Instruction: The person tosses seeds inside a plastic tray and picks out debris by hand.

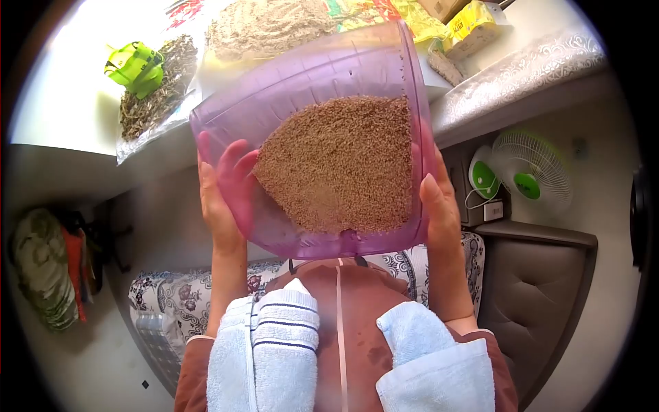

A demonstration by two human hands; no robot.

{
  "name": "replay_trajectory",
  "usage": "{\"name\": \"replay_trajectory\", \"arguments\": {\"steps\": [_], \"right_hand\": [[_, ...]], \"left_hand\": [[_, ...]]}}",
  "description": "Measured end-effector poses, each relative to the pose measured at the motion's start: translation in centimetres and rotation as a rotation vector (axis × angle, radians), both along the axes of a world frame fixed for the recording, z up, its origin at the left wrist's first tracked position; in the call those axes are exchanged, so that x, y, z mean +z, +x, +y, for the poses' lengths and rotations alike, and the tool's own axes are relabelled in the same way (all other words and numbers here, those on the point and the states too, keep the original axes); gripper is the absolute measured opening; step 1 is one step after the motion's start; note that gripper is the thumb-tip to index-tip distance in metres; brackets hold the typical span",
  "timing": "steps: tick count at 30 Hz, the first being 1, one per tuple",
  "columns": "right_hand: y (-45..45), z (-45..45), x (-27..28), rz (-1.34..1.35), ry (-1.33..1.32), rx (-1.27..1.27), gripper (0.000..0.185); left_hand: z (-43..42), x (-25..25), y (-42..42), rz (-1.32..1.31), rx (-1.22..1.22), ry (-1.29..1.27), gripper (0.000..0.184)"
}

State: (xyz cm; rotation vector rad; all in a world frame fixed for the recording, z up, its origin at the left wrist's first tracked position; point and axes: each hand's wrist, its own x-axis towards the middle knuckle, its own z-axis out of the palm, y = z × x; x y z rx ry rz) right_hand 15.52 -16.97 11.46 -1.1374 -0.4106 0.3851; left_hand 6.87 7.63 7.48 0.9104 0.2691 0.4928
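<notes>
Between my hands is a translucent purple plastic basin (302, 82), tilted so that its inside faces me. A heap of small brown grains (340, 161) lies against its lower and right part. My left hand (223, 196) grips the basin's left side, and its fingers show pink through the plastic. On the opposite side my right hand (441, 206) is closed on the wall, thumb in front and other fingers partly hidden. The basin is held up in front of my body, above my lap.
On the white ledge ahead lie a spread of pale grain (268, 27), dried stalks (168, 75), a green bag (135, 69) and a yellow packet (473, 24). To the right stand a fan (532, 172) and a brown padded headboard (535, 295). Light blue towels (285, 343) hang over my chest.
</notes>
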Motion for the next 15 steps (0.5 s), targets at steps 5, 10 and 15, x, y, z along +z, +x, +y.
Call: {"name": "replay_trajectory", "arguments": {"steps": [5,10,15], "right_hand": [[-0.8,-1.4,-10.4,0.323,0.139,0.004,0.061],[-0.6,-2.0,-10.1,0.453,0.146,0.007,0.057],[0.5,-1.2,-0.7,0.154,0.044,0.001,0.056]], "left_hand": [[0.1,-1.5,-0.1,0.226,-0.038,0.165,0.051],[-0.2,-4.5,0.4,0.377,-0.117,0.072,0.051],[-0.1,-1.6,0.9,0.063,-0.089,-0.061,0.052]]}}
